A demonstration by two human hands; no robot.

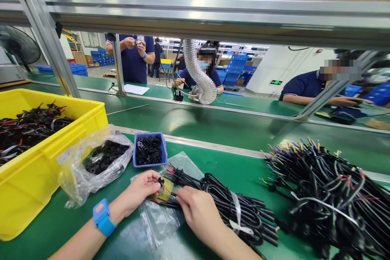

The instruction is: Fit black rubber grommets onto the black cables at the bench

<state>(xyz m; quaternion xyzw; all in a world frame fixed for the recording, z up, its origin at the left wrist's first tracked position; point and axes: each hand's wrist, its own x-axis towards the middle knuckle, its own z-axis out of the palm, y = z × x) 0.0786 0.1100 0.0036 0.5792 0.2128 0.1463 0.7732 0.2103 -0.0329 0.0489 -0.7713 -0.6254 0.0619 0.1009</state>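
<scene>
My left hand [149, 185], with a blue band on its wrist, pinches a small black plastic clip [161, 181] between thumb and fingers. My right hand [195, 207] is closed around a black cable [172, 194] whose thin red wire end points toward the clip. Whether the wire is inside the clip, I cannot tell. Beneath both hands are a yellowish flat piece [164, 191] and a clear plastic bag [152, 227]. To the right of them lies a bundle of black cables [219, 191] tied with a white strap, red wire ends facing left.
A blue bin [165, 150] of black clips stands behind my hands, beside an open plastic bag [79, 187] of similar parts. A yellow crate [33, 195] of wired pieces is at left. More bundled cables [329, 195] lie right. A flexible duct [195, 69] hangs ahead; several people work beyond.
</scene>
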